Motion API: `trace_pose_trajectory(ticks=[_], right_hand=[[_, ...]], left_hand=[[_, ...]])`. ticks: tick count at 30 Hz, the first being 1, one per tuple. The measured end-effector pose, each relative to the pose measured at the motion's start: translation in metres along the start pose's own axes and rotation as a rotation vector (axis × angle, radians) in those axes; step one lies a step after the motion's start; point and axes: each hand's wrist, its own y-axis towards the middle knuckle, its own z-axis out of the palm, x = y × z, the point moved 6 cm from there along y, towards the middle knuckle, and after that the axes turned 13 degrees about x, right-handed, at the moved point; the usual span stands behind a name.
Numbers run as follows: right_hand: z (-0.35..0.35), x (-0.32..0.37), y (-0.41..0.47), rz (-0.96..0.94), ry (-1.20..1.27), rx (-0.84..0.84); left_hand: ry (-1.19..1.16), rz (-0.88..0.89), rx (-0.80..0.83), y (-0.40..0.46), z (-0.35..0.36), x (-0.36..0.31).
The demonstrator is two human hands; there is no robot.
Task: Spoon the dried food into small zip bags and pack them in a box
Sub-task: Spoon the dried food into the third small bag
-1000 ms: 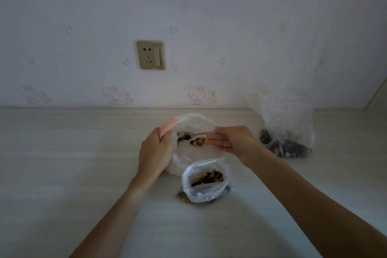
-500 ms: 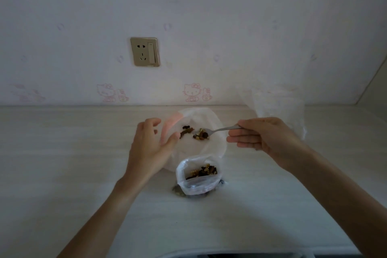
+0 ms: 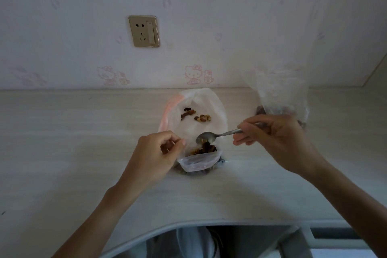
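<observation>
1. Since half a second earlier, the right hand [image 3: 278, 142] had carried the spoon [image 3: 211, 136] from over the large white bag [image 3: 201, 109] down to the mouth of the small zip bag [image 3: 199, 160]; the left hand [image 3: 157, 153] had left the large bag's pink edge and come to the small bag's rim.
2. Right grip: fingers curled round the spoon handle, bowl pointing left, tipped over the small bag's opening.
3. Left grip: thumb and fingertips pinched on the small zip bag's left rim, holding the mouth open.
4. Dried food [image 3: 204, 148]: dark and tan pieces heaped in the small bag, directly under the spoon bowl; a few more pieces lay in the large white bag, beyond both grips.
5. Small zip bag: stood on the tabletop [image 3: 73, 142], between the two grips, touching the large bag's near side.
6. Clear bag [image 3: 280, 98] with dark contents: beyond the right grip, against the wall.
7. Wall socket [image 3: 144, 31]: above, well apart from both grips.
</observation>
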Motion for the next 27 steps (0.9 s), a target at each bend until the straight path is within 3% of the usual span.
trace_pose_trajectory(ticks=[3, 6, 11, 14, 17, 19, 23, 27], right_hand=[[0.003, 0.015, -0.009, -0.166, -0.396, 0.036], [0.003, 0.018, -0.013, -0.202, -0.406, 0.031], [-0.002, -0.001, 0.000, -0.088, -0.017, 0.001], [-0.001, -0.013, 0.012, 0.029, 0.300, -0.058], [0.003, -0.021, 0.025, 0.116, 0.458, -0.082], [0.004, -0.024, 0.035, 0.147, 0.501, -0.092], [0.007, -0.033, 0.054, 0.188, 0.548, -0.122], [0.014, -0.047, 0.070, 0.229, 0.534, -0.121]], left_hand=[[-0.026, 0.015, -0.033, 0.000, 0.000, 0.000], [-0.002, 0.031, -0.046, -0.001, -0.001, 0.002], [0.037, 0.056, -0.076, 0.008, -0.011, 0.000], [0.054, 0.065, -0.243, 0.023, -0.030, -0.002], [0.128, 0.006, -0.398, 0.044, -0.046, 0.000], [0.227, -0.127, -0.311, 0.068, -0.046, 0.009], [0.251, -0.405, 0.039, 0.109, -0.028, 0.034], [0.128, -0.472, 0.027, 0.124, -0.020, 0.049]])
